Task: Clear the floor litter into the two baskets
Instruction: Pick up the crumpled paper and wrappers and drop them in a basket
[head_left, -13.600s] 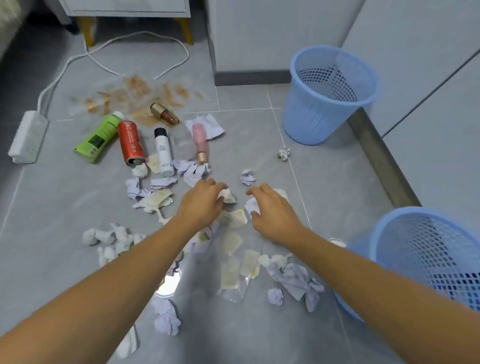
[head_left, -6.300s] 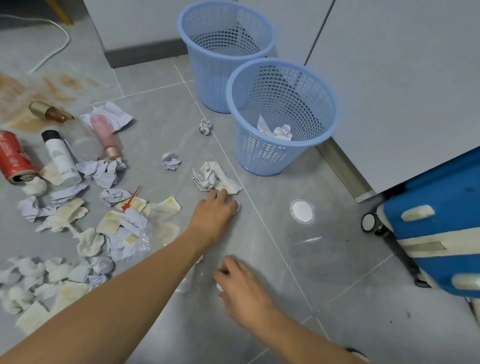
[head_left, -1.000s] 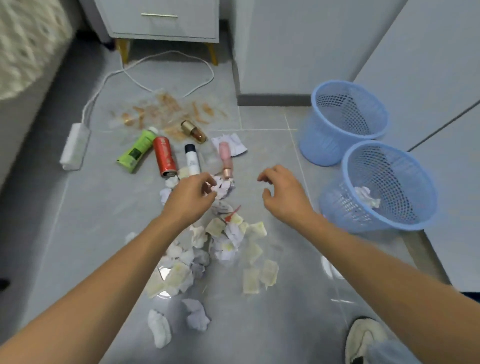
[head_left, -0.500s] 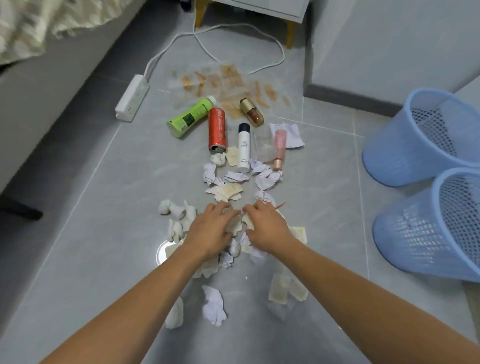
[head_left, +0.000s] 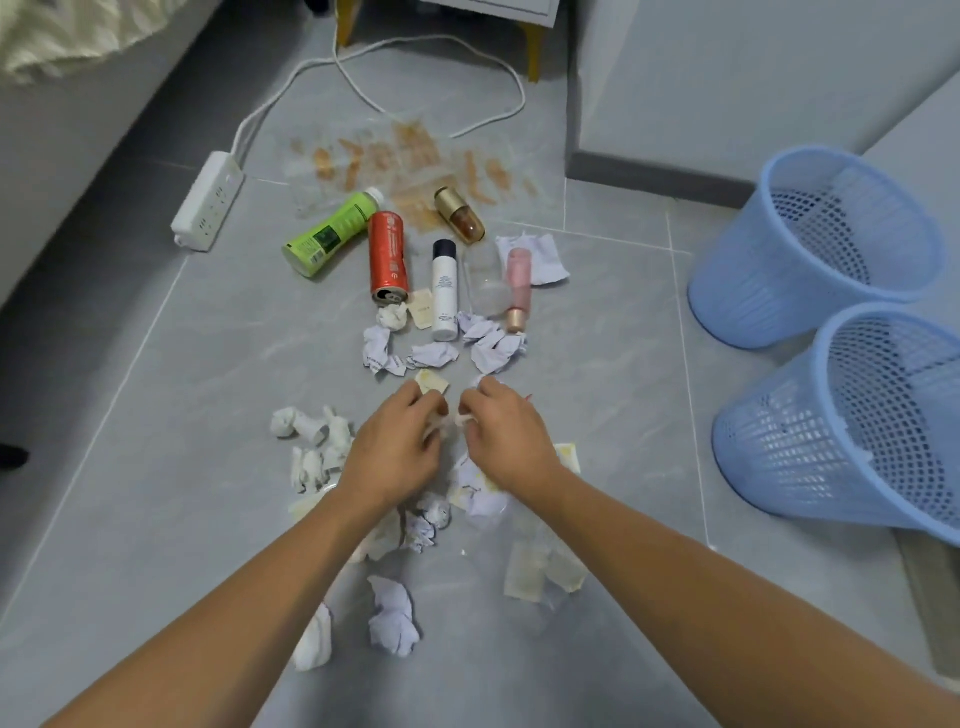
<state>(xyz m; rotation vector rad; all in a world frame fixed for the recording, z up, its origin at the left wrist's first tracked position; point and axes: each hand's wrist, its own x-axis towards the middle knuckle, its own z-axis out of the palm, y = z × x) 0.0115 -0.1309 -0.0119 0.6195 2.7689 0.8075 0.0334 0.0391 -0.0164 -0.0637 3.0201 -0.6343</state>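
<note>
Crumpled paper scraps (head_left: 392, 621) and flat yellowish wrappers (head_left: 540, 571) lie scattered over the grey tiled floor. My left hand (head_left: 397, 449) and my right hand (head_left: 506, 434) meet side by side in the middle of the pile, fingers curled, both gripping scrap paper between them. Beyond the hands lie a green bottle (head_left: 332, 234), a red can (head_left: 388, 254), a white bottle (head_left: 445, 291), a pink bottle (head_left: 517, 288) and a gold bottle (head_left: 460, 215). Two blue mesh baskets stand at the right, the far basket (head_left: 815, 249) and the near basket (head_left: 852, 426).
A white power strip (head_left: 208, 200) with its cable (head_left: 363, 78) lies at the back left. An orange-brown stain (head_left: 410, 166) marks the floor behind the bottles. A bed edge runs along the left, a cabinet and wall at the back right.
Both hands have lifted slightly and curled tighter on the scraps between them. The view has come closer to the litter.
</note>
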